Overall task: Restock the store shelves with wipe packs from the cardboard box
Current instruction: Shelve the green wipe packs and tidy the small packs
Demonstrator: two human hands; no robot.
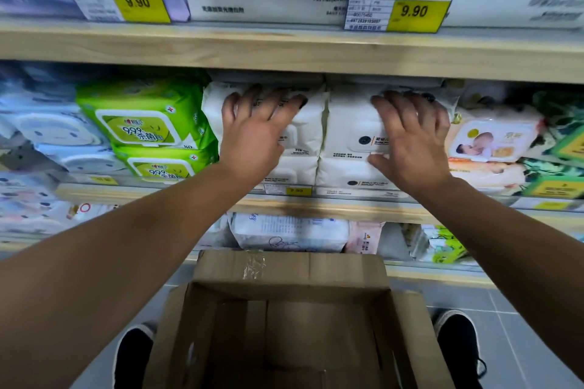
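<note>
Two stacks of white wipe packs stand side by side on the middle shelf point(284, 204). My left hand point(252, 133) lies flat with spread fingers on the top pack of the left stack point(306, 133). My right hand point(410, 139) presses flat, fingers apart, on the top pack of the right stack point(350, 129). Neither hand grips anything. Below, on the floor between my shoes, the open cardboard box point(290, 271) shows a bare brown inside with no packs visible.
Green wipe packs point(142, 123) sit left of the white stacks, peach baby-picture packs point(493, 139) to the right. A wooden upper shelf point(284, 47) with yellow 9.90 price tags hangs close above my hands. More packs fill the lower shelf point(290, 230). Grey tiled floor.
</note>
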